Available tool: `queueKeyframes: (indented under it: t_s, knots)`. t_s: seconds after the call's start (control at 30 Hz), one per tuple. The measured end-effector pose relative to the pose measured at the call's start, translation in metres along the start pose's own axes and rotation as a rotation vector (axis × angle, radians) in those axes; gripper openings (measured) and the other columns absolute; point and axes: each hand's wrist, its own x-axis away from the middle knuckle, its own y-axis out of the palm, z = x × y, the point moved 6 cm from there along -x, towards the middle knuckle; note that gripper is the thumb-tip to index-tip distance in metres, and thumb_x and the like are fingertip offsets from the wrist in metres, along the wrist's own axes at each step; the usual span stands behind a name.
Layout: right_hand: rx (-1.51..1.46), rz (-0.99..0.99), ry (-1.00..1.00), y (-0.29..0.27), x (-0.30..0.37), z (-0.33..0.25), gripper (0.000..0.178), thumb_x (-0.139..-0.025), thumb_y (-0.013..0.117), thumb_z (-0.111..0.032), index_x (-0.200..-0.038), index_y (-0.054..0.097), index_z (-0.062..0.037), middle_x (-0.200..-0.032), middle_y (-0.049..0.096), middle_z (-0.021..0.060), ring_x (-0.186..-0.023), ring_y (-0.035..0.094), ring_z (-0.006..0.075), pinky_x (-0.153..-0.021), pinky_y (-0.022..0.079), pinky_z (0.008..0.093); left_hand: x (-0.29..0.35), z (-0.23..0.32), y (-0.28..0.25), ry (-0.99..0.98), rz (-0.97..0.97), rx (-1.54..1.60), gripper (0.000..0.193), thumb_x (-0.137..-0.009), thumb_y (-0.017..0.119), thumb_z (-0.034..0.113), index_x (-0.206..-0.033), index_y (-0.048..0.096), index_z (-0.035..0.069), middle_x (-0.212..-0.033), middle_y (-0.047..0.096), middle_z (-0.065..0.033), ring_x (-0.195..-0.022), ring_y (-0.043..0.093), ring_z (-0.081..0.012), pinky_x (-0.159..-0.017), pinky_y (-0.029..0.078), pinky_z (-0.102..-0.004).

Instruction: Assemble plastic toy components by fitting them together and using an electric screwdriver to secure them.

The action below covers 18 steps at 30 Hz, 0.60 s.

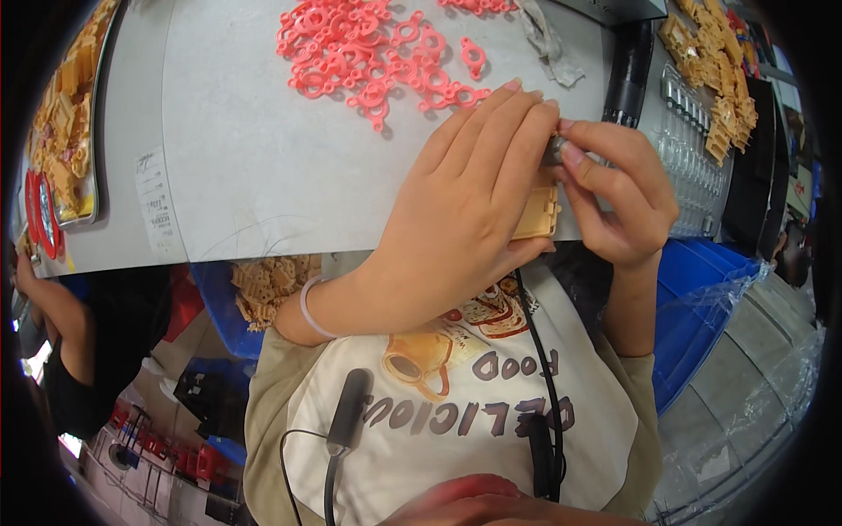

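Left hand lay nearly flat over one yellowish plastic piece, toward two o'clock from the middle of the view, holding it between the long fingers and the thumb. Right hand pinched one small grey thing with thumb and forefinger, between one and two o'clock; whether it touched the piece, I could not tell. For this fine handling, it seemed best to keep the piece firm under the left palm, and to let only the right fingertips move, gently and straight. As for the counting, at ten o'clock was one tray of yellowish parts, too crowded to count; at nine, one blue bin with more of them; near twelve, one large heap of pink rings, overlapping and uncountable, and one single pink ring apart; at one, one grey cloth; at two, several clear plastic parts and another yellowish heap; at three, a second blue bin.
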Motion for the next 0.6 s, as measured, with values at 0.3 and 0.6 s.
queueKeyframes:
  t_s: [0.3, 0.6]
  knots:
    - [0.16, -0.126, -0.03, 0.0, -0.006, -0.017, 0.023, -0.066, 0.07, 0.001, -0.087, 0.067, 0.0074, -0.097, 0.069, 0.0158, -0.083, 0.067, 0.0303, -0.071, 0.056, 0.0339, 0.003, -0.002, 0.002, 0.024, -0.006, -0.03, 0.098, -0.057, 0.088, 0.022, -0.138, 0.04, -0.006, -0.135, 0.048, -0.0187, -0.131, 0.046, -0.0357, -0.109, 0.038, -0.0445]
    - [-0.031, -0.366, 0.842, 0.026, -0.076, 0.061, 0.023, -0.081, 0.074, -0.01, -0.098, 0.067, 0.0047, -0.087, 0.071, 0.0148, -0.081, 0.07, 0.0225, -0.074, 0.054, 0.0316, 0.001, 0.005, 0.004, -0.012, -0.085, -0.096, 0.097, -0.059, 0.088, 0.029, -0.138, 0.042, -0.005, -0.136, 0.046, -0.0194, -0.132, 0.044, -0.0348, -0.111, 0.035, -0.0437]
